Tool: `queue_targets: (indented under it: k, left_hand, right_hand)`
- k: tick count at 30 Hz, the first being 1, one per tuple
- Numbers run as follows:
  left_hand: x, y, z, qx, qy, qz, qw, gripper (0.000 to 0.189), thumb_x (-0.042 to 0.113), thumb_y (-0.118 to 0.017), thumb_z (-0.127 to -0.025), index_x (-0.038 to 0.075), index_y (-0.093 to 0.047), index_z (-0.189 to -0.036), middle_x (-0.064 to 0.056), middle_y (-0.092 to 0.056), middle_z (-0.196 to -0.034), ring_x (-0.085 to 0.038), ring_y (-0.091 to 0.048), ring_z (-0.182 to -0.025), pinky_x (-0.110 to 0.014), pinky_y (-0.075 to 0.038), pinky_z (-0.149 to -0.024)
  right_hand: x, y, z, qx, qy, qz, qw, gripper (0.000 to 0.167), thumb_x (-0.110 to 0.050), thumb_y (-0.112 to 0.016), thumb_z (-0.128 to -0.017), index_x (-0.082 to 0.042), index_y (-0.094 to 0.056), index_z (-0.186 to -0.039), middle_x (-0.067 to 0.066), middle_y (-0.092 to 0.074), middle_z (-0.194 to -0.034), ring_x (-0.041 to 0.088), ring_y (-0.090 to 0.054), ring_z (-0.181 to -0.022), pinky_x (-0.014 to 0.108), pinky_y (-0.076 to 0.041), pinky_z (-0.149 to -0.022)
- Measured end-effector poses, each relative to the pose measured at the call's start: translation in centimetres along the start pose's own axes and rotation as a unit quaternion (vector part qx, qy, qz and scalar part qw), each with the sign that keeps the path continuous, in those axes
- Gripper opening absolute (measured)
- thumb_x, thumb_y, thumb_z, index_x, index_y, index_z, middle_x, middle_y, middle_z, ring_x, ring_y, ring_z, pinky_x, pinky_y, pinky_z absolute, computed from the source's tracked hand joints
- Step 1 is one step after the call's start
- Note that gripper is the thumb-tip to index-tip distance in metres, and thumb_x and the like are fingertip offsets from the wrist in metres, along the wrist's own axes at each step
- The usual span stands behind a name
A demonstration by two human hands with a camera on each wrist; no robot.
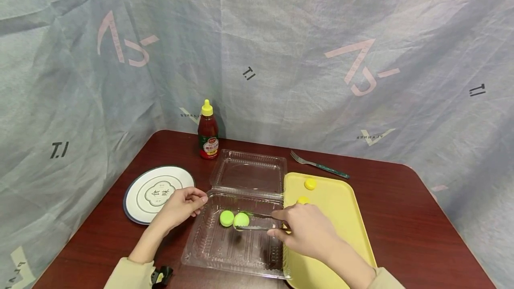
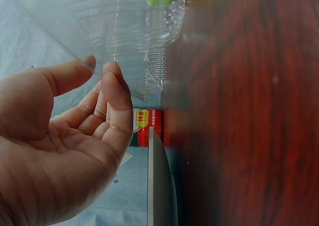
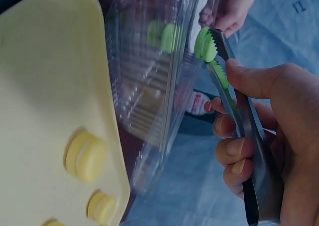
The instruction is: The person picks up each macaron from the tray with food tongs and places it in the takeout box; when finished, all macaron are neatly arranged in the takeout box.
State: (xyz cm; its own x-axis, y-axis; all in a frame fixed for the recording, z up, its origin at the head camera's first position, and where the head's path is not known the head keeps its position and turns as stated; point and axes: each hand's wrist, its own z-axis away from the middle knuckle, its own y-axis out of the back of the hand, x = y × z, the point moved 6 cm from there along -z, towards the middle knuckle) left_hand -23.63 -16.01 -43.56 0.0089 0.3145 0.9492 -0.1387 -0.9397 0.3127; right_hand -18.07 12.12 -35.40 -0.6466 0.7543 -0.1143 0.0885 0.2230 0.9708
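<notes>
My right hand [image 1: 311, 229] grips metal tongs [image 3: 260, 186], whose toothed tips pinch a green macaron [image 3: 204, 45] over the clear plastic container [image 1: 225, 253]. Inside the container, to the left of the held one, lies another green macaron [image 1: 226, 218]. The left hand [image 1: 180, 206] is at the container's back left corner, thumb and forefinger pinching its rim in the left wrist view. The container's lid [image 1: 250, 171] lies folded back behind it. Yellow macarons [image 3: 87, 156] sit on the yellow tray [image 1: 341, 217] under and beyond my right hand.
A white plate [image 1: 140, 191] with a blue rim stands left of the container. Behind it is a red sauce bottle [image 1: 208, 135] with a yellow cap. Beyond the tray lies a fork [image 1: 321, 165] with a green handle. Grey curtains [image 1: 281, 57] surround the table's far and left edges.
</notes>
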Motion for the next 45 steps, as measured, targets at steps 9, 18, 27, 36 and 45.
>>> queue_targets:
  k: [9, 18, 27, 36, 45]
  left_hand:
    - [0.1, 0.0, 0.0, -0.002, -0.004, 0.0, 1.0, 0.017, 0.008, -0.065, -0.096, -0.007, -0.065, -0.104, -0.008, -0.063, -0.077, -0.018, -0.06, -0.068, -0.028, -0.054, -0.061]
    - [0.1, 0.0, 0.0, -0.002, -0.005, -0.002, 1.0, 0.017, 0.008, -0.065, -0.096, -0.007, -0.065, -0.104, -0.007, -0.063, -0.077, -0.019, -0.06, -0.068, -0.029, -0.055, -0.061]
    - [-0.1, 0.0, -0.1, 0.0, -0.002, -0.003, 1.0, 0.017, 0.009, -0.065, -0.096, -0.007, -0.065, -0.104, -0.007, -0.062, -0.076, -0.018, -0.06, -0.068, -0.028, -0.054, -0.061]
    - [0.0, 0.0, -0.1, -0.002, -0.003, -0.003, 1.0, 0.019, 0.009, -0.065, -0.097, -0.007, -0.065, -0.105, -0.007, -0.063, -0.078, -0.018, -0.059, -0.068, -0.028, -0.054, -0.061]
    - [0.0, 0.0, -0.1, -0.002, -0.004, -0.001, 1.0, 0.018, 0.009, -0.065, -0.097, -0.007, -0.065, -0.105, -0.007, -0.063, -0.077, -0.018, -0.059, -0.067, -0.027, -0.054, -0.06]
  right_hand:
    - [-1.5, -1.5, -0.5, -0.018, 0.012, -0.019, 0.9996, 0.031, -0.042, -0.077, -0.085, -0.017, -0.078, -0.104, -0.009, -0.072, -0.077, 0.001, -0.05, -0.056, 0.023, -0.041, -0.049]
    - [-2.7, -2.8, -0.9, -0.036, 0.037, -0.018, 0.9985, 0.024, -0.045, -0.075, -0.086, -0.025, -0.067, -0.078, -0.02, -0.041, -0.054, -0.002, -0.035, -0.047, 0.02, -0.034, -0.046]
    - [-3.4, -3.6, -1.0, -0.042, 0.048, -0.013, 0.9979, 0.02, -0.045, -0.076, -0.086, -0.025, -0.073, -0.083, -0.02, -0.056, -0.062, -0.003, -0.041, -0.05, 0.021, -0.039, -0.048]
    - [-3.7, -4.2, -1.2, -0.053, 0.056, -0.009, 0.997, 0.024, -0.045, -0.076, -0.086, -0.029, -0.065, -0.072, -0.022, -0.045, -0.055, -0.002, -0.037, -0.047, 0.021, -0.036, -0.045]
    - [-3.7, -4.4, -1.1, -0.037, 0.06, 0.001, 0.9975, 0.035, -0.046, -0.077, -0.084, -0.029, -0.054, -0.063, -0.021, -0.035, -0.05, -0.001, -0.033, -0.046, 0.021, -0.033, -0.043]
